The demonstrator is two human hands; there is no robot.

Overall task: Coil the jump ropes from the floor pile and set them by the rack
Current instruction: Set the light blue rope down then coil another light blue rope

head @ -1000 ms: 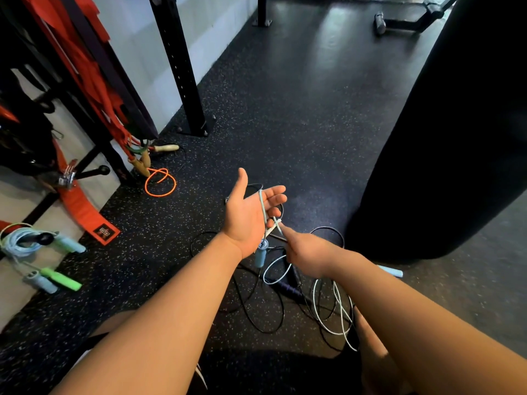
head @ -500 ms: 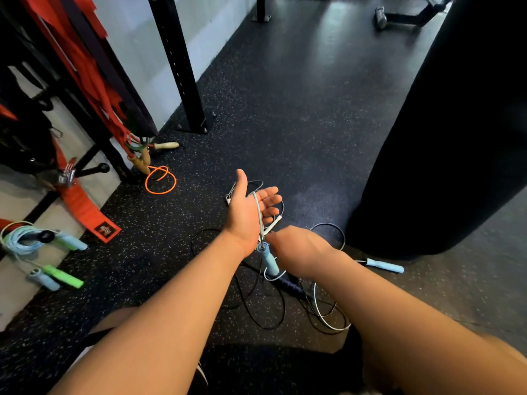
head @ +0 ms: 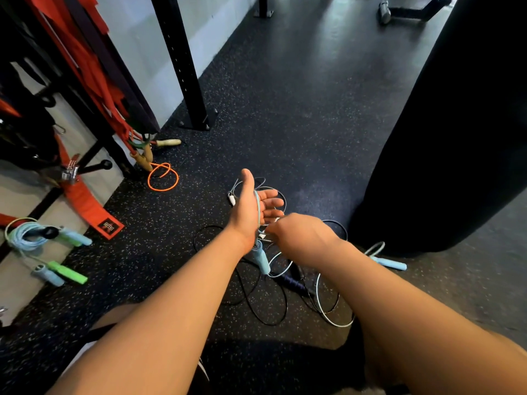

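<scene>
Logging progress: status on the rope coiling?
Left hand open, blue rope draped over palm. Right hand pinches its cord. Far handle on floor. Black rope tangled underneath.

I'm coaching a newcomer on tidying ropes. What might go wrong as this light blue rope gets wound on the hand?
The light blue rope lies crossed with the black rope in the pile, so winding may drag both up. The left hand lies open, so loops and the hanging handle might slip off.

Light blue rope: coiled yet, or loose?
Loose: the light blue rope only crosses the left hand, and its far handle lies on the floor.
</scene>
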